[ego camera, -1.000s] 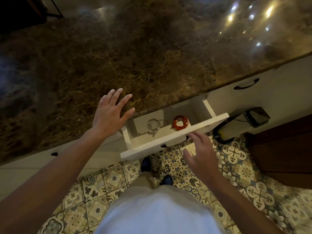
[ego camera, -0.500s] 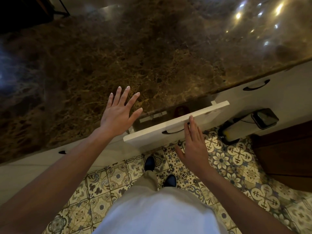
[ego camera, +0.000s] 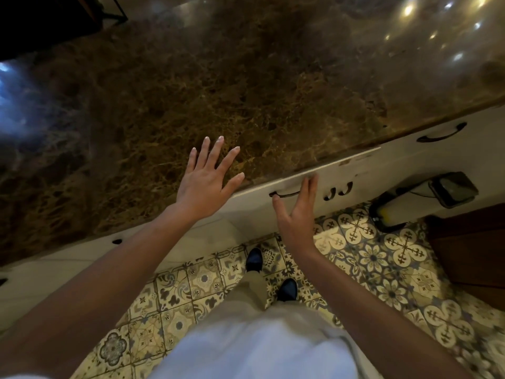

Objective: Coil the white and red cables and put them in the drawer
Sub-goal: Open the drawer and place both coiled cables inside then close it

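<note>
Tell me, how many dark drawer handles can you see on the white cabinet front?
3 clear ones: one handle by the right hand, one far handle at upper right, one left handle. The blurred dark hooks may be more.

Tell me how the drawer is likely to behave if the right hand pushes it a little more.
The drawer looks nearly flush under the counter, so it probably stops almost at once. The right hand touches it with straight fingers only, which suggests it slides easily.
</note>
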A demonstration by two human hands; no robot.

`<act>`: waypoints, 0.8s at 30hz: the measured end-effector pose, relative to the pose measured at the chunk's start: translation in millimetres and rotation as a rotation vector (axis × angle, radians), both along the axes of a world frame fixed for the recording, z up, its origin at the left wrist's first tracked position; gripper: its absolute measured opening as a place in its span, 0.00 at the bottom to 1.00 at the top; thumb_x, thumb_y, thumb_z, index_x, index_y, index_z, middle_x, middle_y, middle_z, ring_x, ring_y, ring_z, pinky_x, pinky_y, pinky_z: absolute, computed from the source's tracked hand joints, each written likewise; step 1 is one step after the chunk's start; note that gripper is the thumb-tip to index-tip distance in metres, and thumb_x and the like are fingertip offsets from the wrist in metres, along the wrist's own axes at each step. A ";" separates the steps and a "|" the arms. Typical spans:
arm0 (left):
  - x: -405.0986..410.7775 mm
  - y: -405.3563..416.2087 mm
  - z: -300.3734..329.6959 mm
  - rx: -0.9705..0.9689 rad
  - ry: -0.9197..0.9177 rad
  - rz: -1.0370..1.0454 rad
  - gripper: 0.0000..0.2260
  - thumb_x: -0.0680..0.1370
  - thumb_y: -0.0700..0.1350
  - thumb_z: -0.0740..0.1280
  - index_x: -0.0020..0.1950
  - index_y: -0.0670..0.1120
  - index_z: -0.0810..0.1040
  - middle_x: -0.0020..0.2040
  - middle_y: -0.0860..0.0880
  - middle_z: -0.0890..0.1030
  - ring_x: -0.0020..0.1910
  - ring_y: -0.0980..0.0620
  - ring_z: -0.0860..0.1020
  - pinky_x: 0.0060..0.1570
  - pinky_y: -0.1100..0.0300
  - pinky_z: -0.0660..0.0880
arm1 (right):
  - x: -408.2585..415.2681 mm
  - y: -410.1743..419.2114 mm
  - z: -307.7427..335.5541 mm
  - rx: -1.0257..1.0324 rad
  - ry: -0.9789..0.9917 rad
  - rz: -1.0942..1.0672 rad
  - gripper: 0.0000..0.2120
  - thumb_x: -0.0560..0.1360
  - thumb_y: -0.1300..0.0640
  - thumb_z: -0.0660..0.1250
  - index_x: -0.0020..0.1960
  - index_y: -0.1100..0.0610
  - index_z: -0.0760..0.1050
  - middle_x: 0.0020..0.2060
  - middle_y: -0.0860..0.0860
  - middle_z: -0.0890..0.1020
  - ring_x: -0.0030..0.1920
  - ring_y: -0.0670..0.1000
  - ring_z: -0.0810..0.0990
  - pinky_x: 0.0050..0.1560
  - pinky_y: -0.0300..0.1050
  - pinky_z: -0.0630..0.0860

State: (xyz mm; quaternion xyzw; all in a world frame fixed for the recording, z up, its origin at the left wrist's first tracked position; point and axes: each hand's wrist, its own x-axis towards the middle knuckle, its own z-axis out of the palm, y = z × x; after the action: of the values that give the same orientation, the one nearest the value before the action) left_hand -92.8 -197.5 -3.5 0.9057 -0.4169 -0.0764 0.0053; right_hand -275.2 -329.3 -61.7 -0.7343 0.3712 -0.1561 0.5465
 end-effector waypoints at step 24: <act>0.3 1.9 1.1 0.029 0.017 -0.017 0.33 0.82 0.70 0.38 0.85 0.58 0.47 0.86 0.48 0.43 0.85 0.46 0.38 0.82 0.41 0.41 | -0.5 -7.5 4.8 0.088 -0.026 0.017 0.39 0.82 0.48 0.66 0.85 0.53 0.48 0.85 0.46 0.47 0.83 0.42 0.46 0.82 0.43 0.48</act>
State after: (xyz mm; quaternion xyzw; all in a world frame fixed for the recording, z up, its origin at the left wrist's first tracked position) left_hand -92.5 -195.6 -2.4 0.9014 -0.4235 -0.0902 -0.0048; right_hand -275.7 -336.8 -56.9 -0.7105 0.3646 -0.1444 0.5843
